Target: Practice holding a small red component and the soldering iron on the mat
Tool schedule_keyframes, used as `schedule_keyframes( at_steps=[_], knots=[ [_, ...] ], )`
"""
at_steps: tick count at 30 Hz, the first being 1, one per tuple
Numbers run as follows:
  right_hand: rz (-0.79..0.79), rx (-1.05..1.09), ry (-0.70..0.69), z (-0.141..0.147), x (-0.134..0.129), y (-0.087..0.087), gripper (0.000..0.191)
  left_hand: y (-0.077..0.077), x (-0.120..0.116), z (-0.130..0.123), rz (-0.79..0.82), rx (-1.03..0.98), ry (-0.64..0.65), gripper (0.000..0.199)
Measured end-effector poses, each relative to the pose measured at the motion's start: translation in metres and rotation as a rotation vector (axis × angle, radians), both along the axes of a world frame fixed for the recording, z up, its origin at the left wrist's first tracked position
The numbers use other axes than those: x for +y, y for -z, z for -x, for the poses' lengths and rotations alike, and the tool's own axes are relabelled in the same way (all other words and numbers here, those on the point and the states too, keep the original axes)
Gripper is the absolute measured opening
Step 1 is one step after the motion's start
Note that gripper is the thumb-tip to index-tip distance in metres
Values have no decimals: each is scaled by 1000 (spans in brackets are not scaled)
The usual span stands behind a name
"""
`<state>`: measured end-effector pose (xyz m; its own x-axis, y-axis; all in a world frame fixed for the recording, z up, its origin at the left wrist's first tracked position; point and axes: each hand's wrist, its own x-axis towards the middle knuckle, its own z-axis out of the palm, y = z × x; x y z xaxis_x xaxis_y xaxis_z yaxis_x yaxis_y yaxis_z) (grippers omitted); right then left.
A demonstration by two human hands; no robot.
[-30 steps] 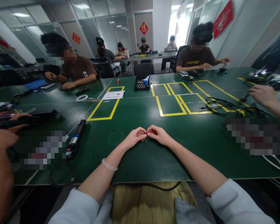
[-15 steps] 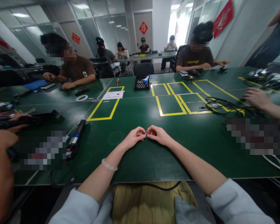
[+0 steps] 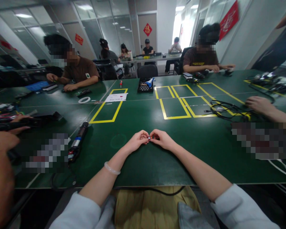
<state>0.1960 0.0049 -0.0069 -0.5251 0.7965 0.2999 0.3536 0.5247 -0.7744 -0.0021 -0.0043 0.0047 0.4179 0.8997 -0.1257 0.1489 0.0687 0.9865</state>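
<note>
My left hand [image 3: 138, 141] and my right hand [image 3: 162, 139] meet fingertip to fingertip above the green table [image 3: 143, 168]. Between them they pinch a small part [image 3: 149, 138], silvery with an orange-red bit on its right side. It is too small for me to name its kind. Both hands are closed on it, with the fingers curled and partly hiding it. A pale bangle [image 3: 112, 169] circles my left wrist.
Yellow tape outlines [image 3: 177, 117] mark the table. A dark cylindrical device [image 3: 78, 140] lies left, and black cables [image 3: 225, 109] lie right. Farther back are a black tray [image 3: 143, 89], a paper sheet [image 3: 116, 97] and a tape roll [image 3: 84, 100]. Co-workers sit around, some with hands on the table.
My hands stay almost in place. The small part shows a little more between my fingertips. At the right, a co-worker's hand has shifted slightly left and down.
</note>
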Motion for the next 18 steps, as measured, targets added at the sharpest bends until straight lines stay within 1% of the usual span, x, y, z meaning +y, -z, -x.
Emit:
schedule_keyframes(
  at_steps=[6, 9, 11, 12, 14, 16, 18],
  knots=[
    [-25, -36, 13, -1, 2, 5, 11, -1, -1, -2, -14, -3, 7, 31],
    [4, -16, 11, -2, 2, 6, 12, -9, -4, 4, -41, 63, 50, 38],
    [23, 5, 2, -2, 2, 4, 13, -17, -8, 16, -90, 172, 69, 45],
    [27, 15, 2, -3, 2, 4, 13, -21, -11, 25, -127, 245, 61, 47],
    [28, 31, 9, -3, 2, 2, 13, -29, -16, 52, -226, 414, -2, 50],
    [33, 39, 17, -3, 2, 0, 13, -33, -22, 88, -357, 617, -122, 54],
    [48, 39, 19, -3, 1, -1, 13, -34, -30, 131, -484, 880, -248, 59]
  ],
)
